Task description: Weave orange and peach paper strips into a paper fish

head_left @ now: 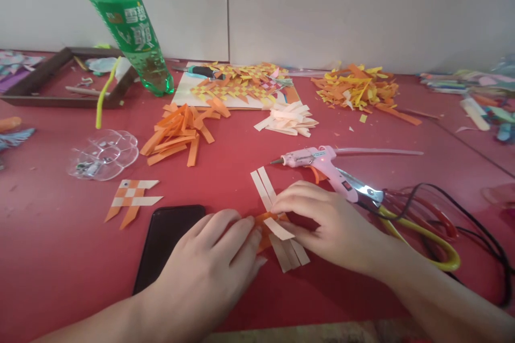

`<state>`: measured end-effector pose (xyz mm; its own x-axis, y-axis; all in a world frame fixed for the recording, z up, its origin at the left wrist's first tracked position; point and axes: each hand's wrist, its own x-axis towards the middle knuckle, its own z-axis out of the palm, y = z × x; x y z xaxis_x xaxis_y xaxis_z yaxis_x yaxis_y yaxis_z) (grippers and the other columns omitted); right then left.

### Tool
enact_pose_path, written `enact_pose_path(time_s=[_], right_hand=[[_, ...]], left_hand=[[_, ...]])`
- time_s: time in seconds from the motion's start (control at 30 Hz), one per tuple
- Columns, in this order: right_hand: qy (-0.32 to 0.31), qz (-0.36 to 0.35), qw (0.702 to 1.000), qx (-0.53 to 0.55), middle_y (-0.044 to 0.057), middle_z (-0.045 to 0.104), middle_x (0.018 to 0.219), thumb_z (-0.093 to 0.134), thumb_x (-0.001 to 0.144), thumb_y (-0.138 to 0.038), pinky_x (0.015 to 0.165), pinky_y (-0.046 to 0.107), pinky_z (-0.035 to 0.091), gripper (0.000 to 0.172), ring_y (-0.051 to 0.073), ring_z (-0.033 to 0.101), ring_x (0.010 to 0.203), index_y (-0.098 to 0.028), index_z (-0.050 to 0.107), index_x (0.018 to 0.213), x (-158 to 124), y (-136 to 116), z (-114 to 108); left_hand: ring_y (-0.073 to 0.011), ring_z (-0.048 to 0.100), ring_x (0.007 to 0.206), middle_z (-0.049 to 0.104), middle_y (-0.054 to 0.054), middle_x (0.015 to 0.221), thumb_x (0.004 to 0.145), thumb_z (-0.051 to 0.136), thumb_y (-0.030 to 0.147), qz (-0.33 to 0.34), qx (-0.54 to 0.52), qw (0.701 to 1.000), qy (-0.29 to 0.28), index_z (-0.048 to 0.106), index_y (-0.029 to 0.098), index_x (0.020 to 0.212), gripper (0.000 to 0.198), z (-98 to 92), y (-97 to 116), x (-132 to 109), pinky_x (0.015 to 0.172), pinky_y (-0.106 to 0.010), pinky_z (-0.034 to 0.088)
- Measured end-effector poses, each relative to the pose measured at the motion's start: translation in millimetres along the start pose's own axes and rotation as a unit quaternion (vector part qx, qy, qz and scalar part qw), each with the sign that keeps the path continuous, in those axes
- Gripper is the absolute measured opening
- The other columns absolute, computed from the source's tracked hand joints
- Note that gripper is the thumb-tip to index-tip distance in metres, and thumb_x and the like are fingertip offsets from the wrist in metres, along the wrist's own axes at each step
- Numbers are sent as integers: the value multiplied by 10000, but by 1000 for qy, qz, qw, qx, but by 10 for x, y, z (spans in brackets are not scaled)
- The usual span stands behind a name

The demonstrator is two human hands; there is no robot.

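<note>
Cream and orange paper strips (278,230) lie interlaced on the red table (225,177) in front of me. My left hand (213,268) rests flat over their left side, its fingers stretched out and pressing on the orange strips. My right hand (325,222) covers the right side, fingertips pinched on the strips where they cross. A finished small woven orange-and-cream piece (132,198) lies to the left. A black phone (164,241) lies partly under my left wrist.
A pink glue gun (322,163) lies behind my right hand with yellow-handled scissors (418,236) and cables. Piles of orange strips (177,131), cream strips (287,118) and scraps (358,88) lie further back, with a woven mat (241,86), green bottle (129,21), clear tray (102,154) and wooden frame (48,80).
</note>
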<state>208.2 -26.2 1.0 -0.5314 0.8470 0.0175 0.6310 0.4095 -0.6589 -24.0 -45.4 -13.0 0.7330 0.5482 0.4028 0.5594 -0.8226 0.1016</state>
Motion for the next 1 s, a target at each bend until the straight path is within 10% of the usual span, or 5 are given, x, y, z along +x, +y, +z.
enact_pose_path(time_s=[1.0], right_hand=[[69, 24, 997, -3, 19, 605, 855, 636, 885, -194, 693, 271, 456, 71, 139, 568, 774, -190, 616, 817, 136, -19, 180]], left_hand=[[-270, 659, 844, 727, -79, 885, 905, 588, 233, 20, -52, 998, -16, 709, 130, 873, 162, 27, -17, 27, 694, -419, 620]])
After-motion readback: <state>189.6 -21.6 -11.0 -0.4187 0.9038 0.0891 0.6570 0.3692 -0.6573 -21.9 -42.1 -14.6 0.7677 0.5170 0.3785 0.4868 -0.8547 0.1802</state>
